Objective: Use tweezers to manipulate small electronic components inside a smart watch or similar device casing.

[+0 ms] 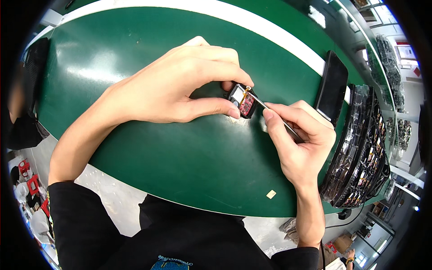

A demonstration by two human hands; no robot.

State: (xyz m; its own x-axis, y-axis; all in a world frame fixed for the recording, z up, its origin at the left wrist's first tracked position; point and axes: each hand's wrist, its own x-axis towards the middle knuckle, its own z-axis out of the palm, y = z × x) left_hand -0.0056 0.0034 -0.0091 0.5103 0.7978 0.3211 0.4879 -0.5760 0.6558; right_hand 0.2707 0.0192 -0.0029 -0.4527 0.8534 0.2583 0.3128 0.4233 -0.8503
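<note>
Here, a small open device (243, 102) with a red circuit board is over the green table (193, 166), pinched between the thumb and fingers of the left hand (177, 85). The right hand (303, 132) has thumb and fingers clamped on a slim metal tool (260, 102), its tip at the device; stacked trays (355, 148) lie farther right.

Electronics workshop (green workbench (193, 166), small red circuit board (246, 108))
</note>
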